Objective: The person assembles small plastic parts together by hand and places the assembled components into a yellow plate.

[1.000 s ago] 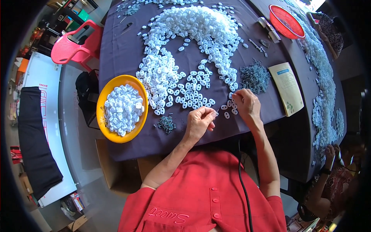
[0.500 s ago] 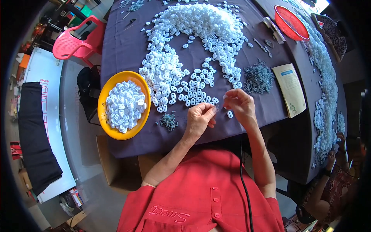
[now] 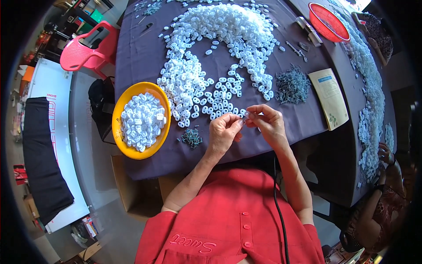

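My left hand and my right hand meet near the table's front edge, fingertips almost touching. My right thumb and forefinger pinch a small white plastic piece. The left thumb and forefinger are pressed together at its side; what they hold is mostly hidden. Just beyond the hands lie loose white oval pieces with two dark holes, part of a large heap. By my left hand is a small pile of grey-green pins or screws; a larger such pile lies beyond my right hand.
A yellow oval bowl of white pieces stands at the left. On the right are a beige booklet and a red basket. A black cable hangs down my front. Another person's hand works at a neighbouring heap.
My right hand has moved left and slightly down, bringing its fingertips up to those of my left hand. The left hand has barely moved.
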Tool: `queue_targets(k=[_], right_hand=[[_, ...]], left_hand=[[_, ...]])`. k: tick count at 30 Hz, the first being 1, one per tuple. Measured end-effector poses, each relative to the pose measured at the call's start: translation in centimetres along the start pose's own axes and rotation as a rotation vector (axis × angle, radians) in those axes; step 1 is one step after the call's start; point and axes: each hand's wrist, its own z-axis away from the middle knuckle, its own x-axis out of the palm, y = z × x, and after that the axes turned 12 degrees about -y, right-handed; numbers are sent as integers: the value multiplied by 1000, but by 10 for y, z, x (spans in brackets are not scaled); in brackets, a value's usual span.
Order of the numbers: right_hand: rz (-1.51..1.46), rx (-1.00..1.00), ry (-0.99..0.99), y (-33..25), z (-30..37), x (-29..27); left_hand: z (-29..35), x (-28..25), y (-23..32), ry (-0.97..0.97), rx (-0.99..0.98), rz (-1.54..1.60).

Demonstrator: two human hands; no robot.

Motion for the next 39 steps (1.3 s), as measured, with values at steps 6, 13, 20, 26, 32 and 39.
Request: queue_targets(k=[6, 13, 20, 26, 32, 39], right_hand=[[10, -1, -8, 0, 1, 0], [25, 9, -44, 2, 1, 2], [39, -91, -44, 6, 1, 8], [359, -255, -6, 9, -2, 8], [471, -337, -34, 3, 0, 4], [548, -346, 30, 4, -1, 13]], left_hand=[[1, 1, 2, -12, -20, -16], [-3, 2, 5, -7, -9, -5], [-7, 4, 4, 64, -11, 62], [-12, 4, -3, 57, 34, 141], [-11, 6, 8, 17, -9, 125], [-13, 7, -11, 24, 125, 119]])
